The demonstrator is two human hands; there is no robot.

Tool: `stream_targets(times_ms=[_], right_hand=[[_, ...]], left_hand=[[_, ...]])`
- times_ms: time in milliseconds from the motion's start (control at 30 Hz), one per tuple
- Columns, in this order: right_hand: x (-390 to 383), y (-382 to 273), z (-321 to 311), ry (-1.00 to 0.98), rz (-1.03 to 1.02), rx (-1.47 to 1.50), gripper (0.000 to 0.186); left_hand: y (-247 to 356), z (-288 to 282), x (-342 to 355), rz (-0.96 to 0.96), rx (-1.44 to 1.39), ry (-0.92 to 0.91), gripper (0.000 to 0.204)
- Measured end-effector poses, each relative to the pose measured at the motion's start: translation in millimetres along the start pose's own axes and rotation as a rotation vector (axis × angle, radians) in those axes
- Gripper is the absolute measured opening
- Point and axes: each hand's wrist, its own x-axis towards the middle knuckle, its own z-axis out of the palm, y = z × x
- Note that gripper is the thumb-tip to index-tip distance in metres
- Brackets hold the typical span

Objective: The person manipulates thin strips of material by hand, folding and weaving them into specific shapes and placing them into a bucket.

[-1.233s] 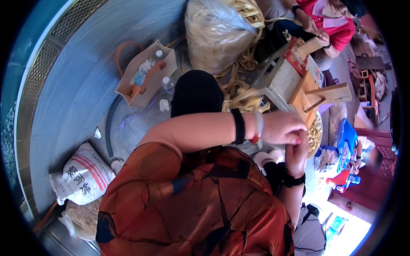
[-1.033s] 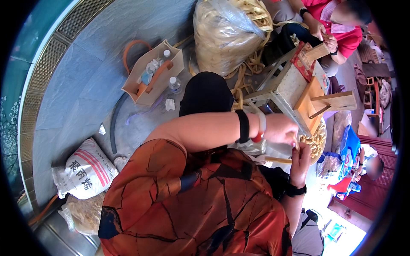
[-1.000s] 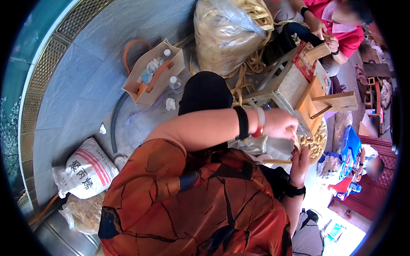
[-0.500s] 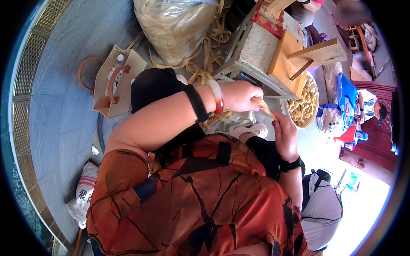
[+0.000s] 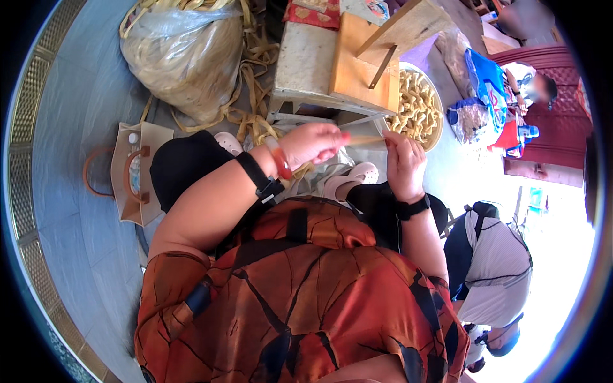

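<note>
A short, flat tan strip (image 5: 367, 140) is held level between my two hands, one end in each. My left hand (image 5: 313, 143) is closed, its thumb and fingertips pinching the left end. The fingers of my right hand (image 5: 407, 163) are curled and pinch the other end. Just beyond my right hand stands a round pale bowl (image 5: 440, 122) full of knotted tan pieces (image 5: 414, 105). Long loose tan strips (image 5: 257, 86) trail down beside a large clear plastic bag (image 5: 185, 73) stuffed with more of them.
A worn low table (image 5: 306, 60) stands ahead, carrying a wooden board with an upright (image 5: 361, 64). To the left sits a beige tote bag (image 5: 143, 175). Blue packaging (image 5: 483, 80) lies beyond the bowl. A person in grey (image 5: 498, 268) is close on my right; another person (image 5: 527, 86) is farther off.
My hands have drawn farther apart, and the strip between them now lies level instead of slanting. The whole view has shifted, so the table and bowl appear farther left.
</note>
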Motion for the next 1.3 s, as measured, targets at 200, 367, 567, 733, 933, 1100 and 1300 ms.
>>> stream_targets(times_ms=[200,367,567,733,933,1100,1300], right_hand=[[1,-41,18,-0.227,-0.050,0.521,0.035],[0,-38,16,-0.253,0.195,0.846,0.031],[2,-36,20,-0.288,0.222,0.692,0.025],[0,-22,29,-0.042,0.009,0.340,0.016],[4,-25,21,-0.115,0.453,0.702,0.011],[-1,14,41,-0.380,0.981,1.765,0.012],[22,-23,6,-0.442,0.552,0.820,0.029]], left_hand=[[14,14,-5,0.438,-0.159,-0.049,0.031],[9,10,3,0.939,0.994,0.220,0.038],[1,13,9,0.759,0.915,0.306,0.042],[2,17,16,0.582,1.069,0.046,0.023],[9,8,11,-0.021,0.051,-0.237,0.019],[6,25,15,0.889,1.291,0.143,0.035],[2,16,14,0.864,1.129,0.358,0.024]])
